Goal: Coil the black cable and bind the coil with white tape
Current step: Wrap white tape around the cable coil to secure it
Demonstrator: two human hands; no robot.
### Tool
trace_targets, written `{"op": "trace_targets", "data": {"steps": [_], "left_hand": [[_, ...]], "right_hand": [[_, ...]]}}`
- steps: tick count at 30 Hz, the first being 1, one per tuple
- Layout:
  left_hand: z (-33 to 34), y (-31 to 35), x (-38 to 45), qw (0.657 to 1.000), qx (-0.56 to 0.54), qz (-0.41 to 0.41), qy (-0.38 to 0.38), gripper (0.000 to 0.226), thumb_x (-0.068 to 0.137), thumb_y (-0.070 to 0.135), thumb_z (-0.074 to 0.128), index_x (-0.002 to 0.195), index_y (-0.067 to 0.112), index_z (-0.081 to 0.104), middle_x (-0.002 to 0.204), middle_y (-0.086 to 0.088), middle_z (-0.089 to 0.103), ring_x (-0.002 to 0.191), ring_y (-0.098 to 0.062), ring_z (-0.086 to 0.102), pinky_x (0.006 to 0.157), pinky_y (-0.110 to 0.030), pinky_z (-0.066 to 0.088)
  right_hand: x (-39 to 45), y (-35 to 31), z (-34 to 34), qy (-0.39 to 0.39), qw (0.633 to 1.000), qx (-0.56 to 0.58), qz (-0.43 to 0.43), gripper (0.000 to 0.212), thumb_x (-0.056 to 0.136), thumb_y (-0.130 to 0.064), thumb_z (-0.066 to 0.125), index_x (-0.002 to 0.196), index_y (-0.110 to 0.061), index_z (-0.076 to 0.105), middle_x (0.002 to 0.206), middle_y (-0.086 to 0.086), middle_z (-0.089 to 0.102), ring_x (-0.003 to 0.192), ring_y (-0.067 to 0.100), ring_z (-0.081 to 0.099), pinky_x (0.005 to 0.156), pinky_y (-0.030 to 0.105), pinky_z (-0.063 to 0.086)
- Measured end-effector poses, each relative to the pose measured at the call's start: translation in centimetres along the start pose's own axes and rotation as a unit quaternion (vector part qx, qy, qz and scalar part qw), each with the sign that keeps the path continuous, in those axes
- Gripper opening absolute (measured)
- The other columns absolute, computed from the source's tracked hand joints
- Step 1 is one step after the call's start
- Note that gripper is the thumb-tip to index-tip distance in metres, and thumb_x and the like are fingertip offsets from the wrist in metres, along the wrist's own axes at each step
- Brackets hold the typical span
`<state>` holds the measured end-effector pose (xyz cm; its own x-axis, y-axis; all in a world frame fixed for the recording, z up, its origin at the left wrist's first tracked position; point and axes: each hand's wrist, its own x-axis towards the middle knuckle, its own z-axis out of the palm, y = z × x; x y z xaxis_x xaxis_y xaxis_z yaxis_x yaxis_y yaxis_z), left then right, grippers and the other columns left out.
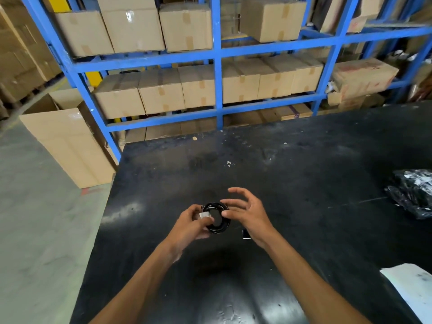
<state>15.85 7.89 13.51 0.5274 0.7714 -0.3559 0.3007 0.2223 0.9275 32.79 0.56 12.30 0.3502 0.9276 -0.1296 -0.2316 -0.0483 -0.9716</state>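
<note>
The black cable (219, 226) is wound into a small round coil, held just above the black table (304, 171). White tape (204, 215) wraps the coil's left side. My left hand (192, 225) grips the coil at that taped spot, thumb pressing on the tape. My right hand (249, 215) is at the coil's right edge, thumb and a fingertip touching it, the other fingers spread apart.
A small dark object with a white edge (246, 234) lies on the table under my right wrist. A crumpled black plastic bag (413, 192) sits at the right edge, a white sheet (413, 288) at the near right. Blue shelving (218, 90) with cardboard boxes stands behind the table.
</note>
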Motion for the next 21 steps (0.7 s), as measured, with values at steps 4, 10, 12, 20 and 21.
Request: {"op": "trace_targets", "data": {"steps": [4,10,12,20,21], "left_hand": [[0.3,0.6,0.7,0.997,0.072,0.037,-0.004,0.027,0.09,0.027,0.066,0.114,0.017,0.058,0.107,-0.005,0.068,0.094,-0.016,0.068,0.08,-0.034,0.056],[0.6,1.6,1.7,0.968,0.186,0.169,0.011,0.017,0.094,0.022,0.061,0.109,0.016,0.064,0.101,-0.006,0.073,0.091,-0.022,0.069,0.08,-0.032,0.054],[0.6,1.6,2.2,0.958,0.219,0.187,0.01,0.021,0.095,0.02,0.059,0.115,0.016,0.064,0.108,-0.002,0.072,0.1,-0.014,0.067,0.09,-0.033,0.053],[0.1,1.4,3.4,0.961,0.202,0.179,-0.065,0.026,0.096,0.026,0.059,0.12,0.03,0.066,0.111,0.009,0.072,0.106,-0.009,0.066,0.091,-0.03,0.053],[0.1,1.3,3.6,0.961,0.201,0.18,-0.067,0.024,0.095,0.026,0.06,0.117,0.032,0.066,0.109,0.01,0.072,0.104,-0.007,0.066,0.088,-0.026,0.053]], "right_hand": [[1.0,-0.2,-0.2,-0.016,0.998,-0.059,-0.02,0.059,0.074,0.015,0.076,0.118,-0.02,0.058,0.116,0.014,0.07,0.088,0.017,0.071,0.081,0.024,0.058],[1.8,-0.3,-0.5,-0.008,0.991,-0.119,-0.056,0.059,0.066,0.01,0.083,0.112,-0.016,0.057,0.099,0.012,0.062,0.078,0.014,0.068,0.072,0.02,0.056],[1.9,0.0,-0.6,0.014,0.989,-0.129,-0.074,0.059,0.063,0.008,0.086,0.108,-0.016,0.056,0.103,0.012,0.059,0.079,0.015,0.066,0.073,0.021,0.056],[2.5,0.5,-2.2,0.021,0.986,-0.136,-0.089,0.06,0.061,-0.001,0.09,0.093,-0.025,0.047,0.107,0.004,0.048,0.079,0.012,0.062,0.074,0.028,0.056],[2.5,0.6,-2.4,0.018,0.987,-0.134,-0.086,0.06,0.061,-0.002,0.091,0.093,-0.026,0.046,0.106,0.003,0.048,0.08,0.012,0.062,0.075,0.031,0.056]]}}
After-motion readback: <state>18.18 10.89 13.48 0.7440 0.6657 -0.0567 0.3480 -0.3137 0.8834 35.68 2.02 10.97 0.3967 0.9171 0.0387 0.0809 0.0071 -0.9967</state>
